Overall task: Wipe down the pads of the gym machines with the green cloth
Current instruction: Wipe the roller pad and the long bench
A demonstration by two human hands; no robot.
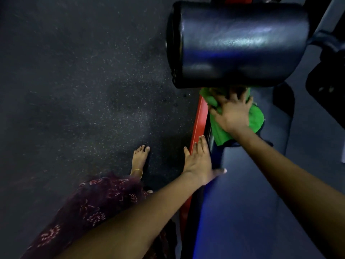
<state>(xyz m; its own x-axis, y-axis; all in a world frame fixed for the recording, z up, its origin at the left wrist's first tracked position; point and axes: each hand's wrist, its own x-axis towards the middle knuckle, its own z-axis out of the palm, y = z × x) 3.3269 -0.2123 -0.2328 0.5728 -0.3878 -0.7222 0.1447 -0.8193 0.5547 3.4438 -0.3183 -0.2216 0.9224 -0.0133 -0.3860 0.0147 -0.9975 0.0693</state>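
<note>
Both hands flat: right (232, 114) presses green cloth (255, 118), left (198, 161) on bench pad (242, 202).

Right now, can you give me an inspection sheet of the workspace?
Surface: long dark bench pad on a red frame.
Job's things: green cloth bunched below the black roller pad.
Clutter: nothing seen.
Hands: right hand presses the green cloth with spread fingers; left hand rests flat on the bench edge.
Cables: nothing seen.
Surroundings: speckled dark rubber floor, bare foot with an anklet, patterned maroon garment, dark machine parts at right.
</note>
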